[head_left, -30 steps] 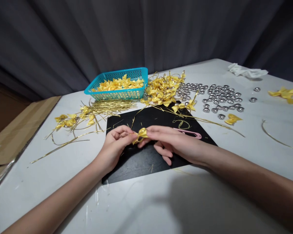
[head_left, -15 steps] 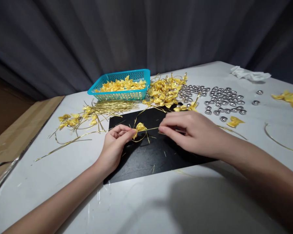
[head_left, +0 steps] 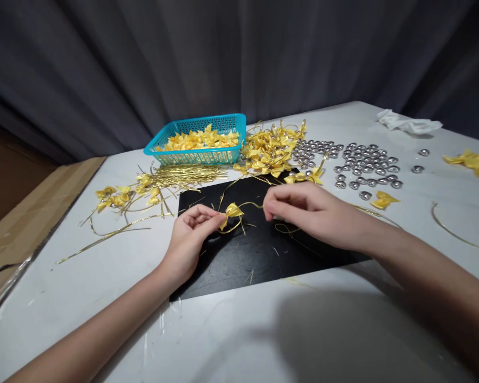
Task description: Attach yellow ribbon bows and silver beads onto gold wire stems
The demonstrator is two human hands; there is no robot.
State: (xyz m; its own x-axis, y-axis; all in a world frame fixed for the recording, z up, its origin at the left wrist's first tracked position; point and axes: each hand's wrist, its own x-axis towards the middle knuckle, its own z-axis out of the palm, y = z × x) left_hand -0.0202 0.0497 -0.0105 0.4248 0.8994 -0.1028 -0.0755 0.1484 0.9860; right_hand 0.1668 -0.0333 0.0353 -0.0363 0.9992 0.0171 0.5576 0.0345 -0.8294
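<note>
Above a black mat [head_left: 231, 266], my left hand [head_left: 193, 231] pinches a small yellow ribbon bow [head_left: 233, 210] between thumb and fingertips. From the bow a thin gold cord [head_left: 250, 204] arches over to my right hand [head_left: 303, 210], whose thumb and fingers are closed on it. A loop of the cord hangs under the bow. Past my right fingers, more thin cord curls over the mat. Small gold clippings lie scattered on the mat below the hands.
A turquoise basket [head_left: 195, 154] of yellow bows stands at the back. Beside it are gold cord lengths [head_left: 183, 175], a heap of corded bows [head_left: 271, 149] and many silver heart-shaped beads [head_left: 367, 159]. A crumpled white tissue [head_left: 409, 123] lies far right; cardboard [head_left: 43, 199] is at left.
The cord between my hands has gone from straight and taut to a slack arch. My right hand has shifted slightly right. The bow has turned a little and is still in my left hand.
</note>
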